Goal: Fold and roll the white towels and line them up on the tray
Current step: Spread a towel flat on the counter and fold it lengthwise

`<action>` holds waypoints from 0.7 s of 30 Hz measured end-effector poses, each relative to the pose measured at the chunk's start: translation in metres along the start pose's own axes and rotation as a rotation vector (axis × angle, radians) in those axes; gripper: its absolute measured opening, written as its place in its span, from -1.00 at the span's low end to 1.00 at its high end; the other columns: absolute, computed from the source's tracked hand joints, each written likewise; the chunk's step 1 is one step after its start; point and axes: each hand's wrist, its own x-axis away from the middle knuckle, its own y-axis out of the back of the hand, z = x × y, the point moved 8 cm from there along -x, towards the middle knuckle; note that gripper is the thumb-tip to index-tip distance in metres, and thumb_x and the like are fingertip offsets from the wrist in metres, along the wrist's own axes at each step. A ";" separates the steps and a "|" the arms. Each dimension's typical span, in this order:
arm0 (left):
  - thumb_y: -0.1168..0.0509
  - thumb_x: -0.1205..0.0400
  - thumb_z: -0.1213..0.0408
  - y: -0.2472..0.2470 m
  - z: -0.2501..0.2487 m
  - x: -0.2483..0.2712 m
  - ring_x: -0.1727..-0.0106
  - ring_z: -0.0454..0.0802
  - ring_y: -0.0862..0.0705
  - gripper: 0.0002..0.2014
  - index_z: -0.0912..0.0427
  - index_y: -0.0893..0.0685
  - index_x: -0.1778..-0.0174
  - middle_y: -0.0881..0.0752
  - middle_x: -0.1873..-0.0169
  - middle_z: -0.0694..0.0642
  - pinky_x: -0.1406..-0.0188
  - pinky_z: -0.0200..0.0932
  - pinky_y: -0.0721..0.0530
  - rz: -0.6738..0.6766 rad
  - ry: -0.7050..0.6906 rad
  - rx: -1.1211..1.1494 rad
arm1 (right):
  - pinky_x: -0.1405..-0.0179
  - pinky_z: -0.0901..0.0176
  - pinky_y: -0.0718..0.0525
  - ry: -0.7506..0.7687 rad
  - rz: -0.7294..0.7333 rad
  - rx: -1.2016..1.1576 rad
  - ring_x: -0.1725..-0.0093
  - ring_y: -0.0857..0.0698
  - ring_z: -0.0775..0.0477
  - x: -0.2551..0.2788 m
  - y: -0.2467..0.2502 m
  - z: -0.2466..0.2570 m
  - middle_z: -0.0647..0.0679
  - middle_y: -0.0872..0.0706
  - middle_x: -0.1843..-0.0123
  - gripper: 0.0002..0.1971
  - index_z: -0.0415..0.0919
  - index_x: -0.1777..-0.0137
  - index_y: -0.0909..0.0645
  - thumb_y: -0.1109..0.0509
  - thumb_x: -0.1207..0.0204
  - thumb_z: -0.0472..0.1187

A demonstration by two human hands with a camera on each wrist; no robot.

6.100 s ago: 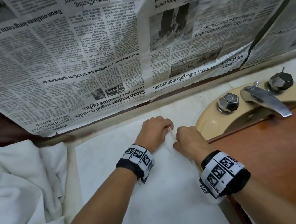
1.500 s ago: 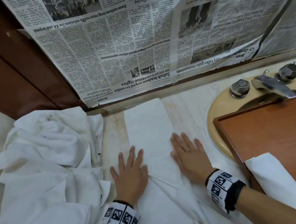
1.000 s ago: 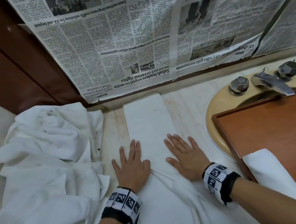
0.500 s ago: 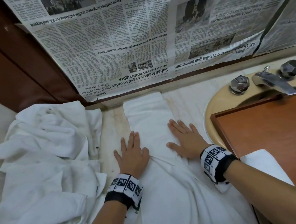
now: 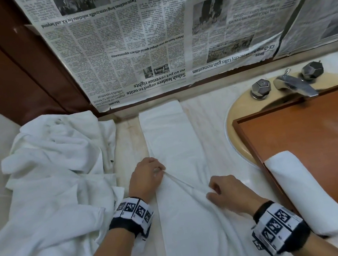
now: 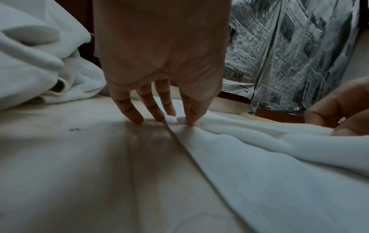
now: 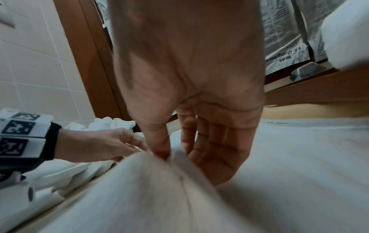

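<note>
A long folded white towel lies lengthwise on the marble counter. Its near half is rumpled, with a taut diagonal ridge between my hands. My left hand pinches the ridge's upper left end at the towel's left edge; its fingertips press into the cloth. At the ridge's lower end my right hand pinches a raised fold between thumb and fingers. One rolled white towel lies along the left side of the brown wooden tray.
A heap of loose white towels covers the counter's left end. The tray sits over a yellow sink with a metal tap and two knobs. Newspaper covers the wall behind. Brown wood panel at the far left.
Both hands lay flat on the towel; now their fingers are curled and pinch a ridge of cloth. The right hand has drawn back toward me.
</note>
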 end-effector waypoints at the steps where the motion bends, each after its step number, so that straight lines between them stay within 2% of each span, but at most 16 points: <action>1: -0.37 -0.62 0.28 0.000 0.000 0.002 -0.28 -0.01 -0.61 -0.85 0.00 -0.84 0.04 -0.67 -0.24 -0.03 -0.27 -0.07 -0.55 0.005 0.000 0.001 | 0.32 0.16 -0.46 0.001 0.027 0.001 0.33 -0.50 0.02 0.006 -0.004 0.004 0.04 -0.59 0.26 -0.76 -0.09 0.20 -0.45 -0.40 -0.56 -0.01; 5: -0.36 -0.64 0.27 -0.002 0.000 0.012 -0.26 -0.02 -0.60 -0.85 -0.01 -0.84 0.04 -0.67 -0.23 -0.06 -0.16 -0.10 -0.58 -0.001 0.013 -0.027 | 0.35 0.20 -0.42 -0.019 0.052 0.084 0.31 -0.50 0.02 0.027 -0.016 0.018 0.03 -0.60 0.21 -0.77 -0.08 0.15 -0.45 -0.44 -0.47 -0.02; 8: -0.35 -0.66 0.27 -0.001 0.000 0.020 -0.21 -0.05 -0.61 -0.85 -0.02 -0.83 0.02 -0.66 -0.17 -0.07 -0.02 -0.17 -0.54 -0.042 0.019 -0.016 | 0.40 0.23 -0.35 -0.070 0.084 0.184 0.27 -0.48 0.00 0.044 -0.031 0.024 0.04 -0.53 0.15 -0.78 -0.05 0.03 -0.37 -0.38 -0.49 -0.07; 11: -0.37 -0.66 0.27 0.000 0.001 0.023 -0.16 -0.02 -0.66 -0.87 0.03 -0.83 0.00 -0.69 -0.13 -0.02 -0.07 -0.14 -0.58 -0.046 -0.009 0.025 | 0.45 0.24 -0.32 -0.082 -0.032 0.178 0.23 -0.54 -0.05 0.060 -0.030 0.037 0.03 -0.53 0.14 -0.75 -0.07 -0.15 -0.36 -0.29 -0.56 -0.05; 14: -0.39 -0.64 0.30 0.002 0.003 0.024 -0.10 0.02 -0.70 -0.88 0.06 -0.84 0.01 -0.72 -0.10 0.02 -0.10 -0.10 -0.62 -0.062 -0.025 0.050 | 0.45 0.13 -0.36 -0.041 -0.183 0.200 0.24 -0.60 -0.09 0.076 -0.021 0.065 0.02 -0.59 0.20 -0.76 -0.11 -0.19 -0.38 -0.22 -0.59 -0.07; 16: -0.41 -0.62 0.34 0.004 0.005 0.025 -0.08 0.04 -0.72 -0.88 0.10 -0.85 0.02 -0.73 -0.10 0.05 -0.11 -0.11 -0.63 -0.079 -0.022 0.077 | 0.37 0.05 -0.40 -0.024 -0.211 0.220 0.21 -0.60 -0.13 0.084 -0.023 0.086 -0.01 -0.60 0.16 -0.75 -0.14 -0.21 -0.36 -0.22 -0.61 -0.07; 19: -0.39 -0.63 0.39 0.009 0.007 0.026 -0.13 0.07 -0.71 -0.85 0.17 -0.85 -0.02 -0.74 -0.12 0.10 -0.15 -0.15 -0.58 -0.097 -0.025 0.087 | 0.48 0.14 -0.25 -0.022 -0.197 0.290 0.33 -0.43 -0.09 0.085 -0.030 0.110 -0.04 -0.43 0.22 -0.63 -0.20 -0.38 -0.27 -0.23 -0.64 -0.19; 21: -0.36 -0.64 0.42 0.011 0.008 0.026 -0.16 0.09 -0.70 -0.83 0.21 -0.84 -0.05 -0.75 -0.14 0.14 -0.16 -0.20 -0.53 -0.097 -0.021 0.091 | 0.52 0.18 -0.12 -0.032 -0.190 0.293 0.41 -0.25 0.02 0.082 -0.032 0.122 0.00 -0.27 0.29 -0.67 -0.21 -0.37 -0.28 -0.20 -0.64 -0.26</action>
